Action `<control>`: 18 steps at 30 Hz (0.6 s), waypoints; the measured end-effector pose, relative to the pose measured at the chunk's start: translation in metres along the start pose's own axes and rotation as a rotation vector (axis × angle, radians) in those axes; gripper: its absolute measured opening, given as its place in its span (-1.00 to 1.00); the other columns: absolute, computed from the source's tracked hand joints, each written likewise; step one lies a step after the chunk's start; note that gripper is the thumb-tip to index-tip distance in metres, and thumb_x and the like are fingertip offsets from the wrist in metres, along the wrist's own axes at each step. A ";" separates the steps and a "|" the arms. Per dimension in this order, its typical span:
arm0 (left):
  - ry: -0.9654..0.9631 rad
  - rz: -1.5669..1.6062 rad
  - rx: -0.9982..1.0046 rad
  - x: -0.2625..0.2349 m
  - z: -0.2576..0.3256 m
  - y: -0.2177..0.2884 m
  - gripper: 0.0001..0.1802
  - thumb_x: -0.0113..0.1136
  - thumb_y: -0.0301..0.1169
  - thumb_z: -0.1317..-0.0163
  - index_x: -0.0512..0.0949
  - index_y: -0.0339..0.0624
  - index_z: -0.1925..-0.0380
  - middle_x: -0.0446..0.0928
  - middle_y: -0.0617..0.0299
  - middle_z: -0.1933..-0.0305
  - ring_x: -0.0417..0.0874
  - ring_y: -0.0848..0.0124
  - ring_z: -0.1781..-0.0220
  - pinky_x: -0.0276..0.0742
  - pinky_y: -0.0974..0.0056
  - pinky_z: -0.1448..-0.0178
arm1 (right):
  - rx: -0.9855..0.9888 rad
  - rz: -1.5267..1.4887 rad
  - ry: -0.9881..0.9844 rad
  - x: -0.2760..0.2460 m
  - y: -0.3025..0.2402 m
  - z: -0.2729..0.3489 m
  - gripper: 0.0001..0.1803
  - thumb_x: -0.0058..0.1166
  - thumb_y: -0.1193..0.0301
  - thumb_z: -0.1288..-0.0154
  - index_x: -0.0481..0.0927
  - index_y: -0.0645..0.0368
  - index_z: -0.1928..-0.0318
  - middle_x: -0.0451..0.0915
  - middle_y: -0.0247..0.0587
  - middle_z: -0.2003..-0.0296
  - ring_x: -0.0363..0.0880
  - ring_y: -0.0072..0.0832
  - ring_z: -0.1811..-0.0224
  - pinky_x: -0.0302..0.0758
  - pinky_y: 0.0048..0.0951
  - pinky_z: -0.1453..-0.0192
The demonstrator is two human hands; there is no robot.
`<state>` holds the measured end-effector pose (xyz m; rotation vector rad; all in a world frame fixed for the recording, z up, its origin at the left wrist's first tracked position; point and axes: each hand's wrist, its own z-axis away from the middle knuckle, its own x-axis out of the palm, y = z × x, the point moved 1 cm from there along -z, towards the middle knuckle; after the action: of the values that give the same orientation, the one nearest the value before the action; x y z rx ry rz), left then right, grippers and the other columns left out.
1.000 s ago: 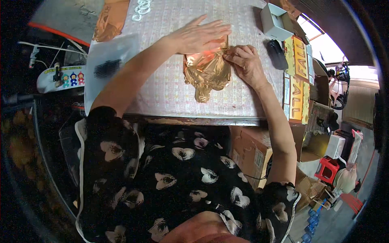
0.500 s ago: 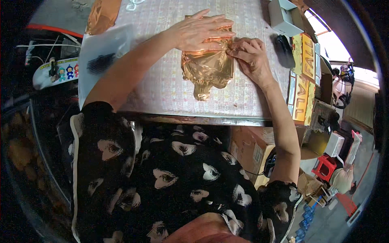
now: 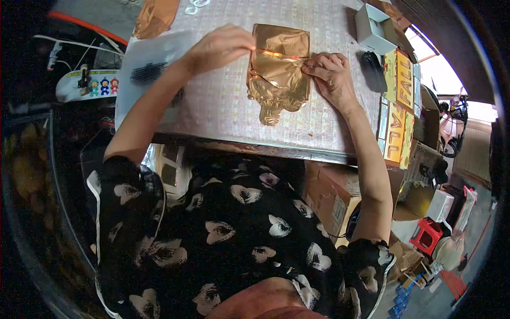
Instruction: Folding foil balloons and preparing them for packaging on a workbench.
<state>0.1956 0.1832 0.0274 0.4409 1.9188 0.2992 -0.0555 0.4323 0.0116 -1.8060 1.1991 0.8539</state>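
Note:
A flattened, folded sheet of copper-coloured foil, which looks like a foil balloon [image 3: 279, 74], lies on the patterned tablecloth [image 3: 212, 114]. Its lower end narrows to a rounded tab, and a bright crease crosses its upper part. My left hand [image 3: 220, 48] pinches the foil's left edge near that crease, palm down. At the right edge, slightly lower, my right hand [image 3: 332, 74] has its thumb and forefinger closed on the foil, the other fingers curled.
Another copper foil piece [image 3: 155, 17] lies far left, near a clear plastic sheet [image 3: 127, 101] with a dark patch. To the right are an open white box [image 3: 370, 36], a black elongated object [image 3: 373, 70] and yellow printed boxes [image 3: 394, 133]. The table's front edge [image 3: 255, 150] runs before me.
My left hand has lifted off the top of the foil and moved left to its edge, uncovering the upper part. The right hand stays at the right edge.

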 end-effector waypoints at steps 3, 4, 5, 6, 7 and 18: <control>-0.046 -0.017 0.000 0.001 0.015 0.022 -0.65 0.23 -0.46 -0.37 0.62 -0.17 -0.15 0.62 0.13 -0.26 0.58 0.14 -0.35 0.49 0.07 -0.38 | -0.011 -0.017 0.016 -0.001 0.001 0.000 -0.65 0.32 0.56 -0.14 0.82 -0.08 0.07 0.69 -0.42 0.06 0.59 -0.36 -0.12 0.31 -0.19 -0.36; -0.011 -0.037 -0.067 0.003 0.016 0.027 -0.61 0.22 -0.50 -0.35 0.60 -0.17 -0.18 0.59 0.12 -0.29 0.56 0.14 -0.38 0.47 0.05 -0.38 | 0.005 -0.028 0.005 -0.001 0.001 0.001 -0.65 0.32 0.56 -0.14 0.82 -0.07 0.07 0.69 -0.41 0.07 0.59 -0.36 -0.11 0.30 -0.18 -0.36; -0.007 -0.042 -0.069 0.005 0.014 0.032 -0.61 0.22 -0.50 -0.35 0.60 -0.17 -0.18 0.59 0.12 -0.29 0.56 0.14 -0.38 0.47 0.05 -0.38 | 0.019 -0.040 -0.006 0.000 0.000 0.000 -0.65 0.32 0.57 -0.14 0.81 -0.07 0.06 0.68 -0.41 0.08 0.59 -0.36 -0.10 0.30 -0.18 -0.36; 0.062 -0.096 -0.064 0.007 0.010 0.036 -0.56 0.19 -0.55 -0.33 0.58 -0.14 -0.22 0.57 0.14 -0.33 0.53 0.15 -0.41 0.43 0.04 -0.42 | 0.014 -0.040 -0.006 -0.001 0.000 0.000 -0.65 0.32 0.57 -0.14 0.81 -0.07 0.06 0.68 -0.41 0.08 0.59 -0.36 -0.10 0.30 -0.18 -0.36; 0.132 -0.148 -0.059 0.008 0.008 0.038 -0.50 0.16 -0.61 -0.31 0.56 -0.12 -0.26 0.54 0.15 -0.37 0.50 0.17 -0.44 0.38 0.03 -0.45 | 0.010 -0.024 -0.010 -0.001 0.000 -0.001 -0.65 0.32 0.57 -0.14 0.81 -0.06 0.06 0.68 -0.41 0.09 0.59 -0.36 -0.09 0.30 -0.18 -0.35; -0.078 -0.177 0.033 0.030 0.005 0.030 -0.49 0.04 -0.71 -0.30 0.66 -0.02 -0.16 0.62 0.29 -0.29 0.57 0.36 -0.36 0.34 0.11 -0.43 | -0.003 0.020 -0.023 -0.002 -0.003 -0.003 -0.65 0.31 0.56 -0.14 0.81 -0.08 0.06 0.68 -0.43 0.06 0.59 -0.36 -0.10 0.30 -0.19 -0.35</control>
<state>0.1951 0.2236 0.0130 0.2972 1.8739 0.1325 -0.0529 0.4315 0.0153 -1.7849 1.2038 0.8866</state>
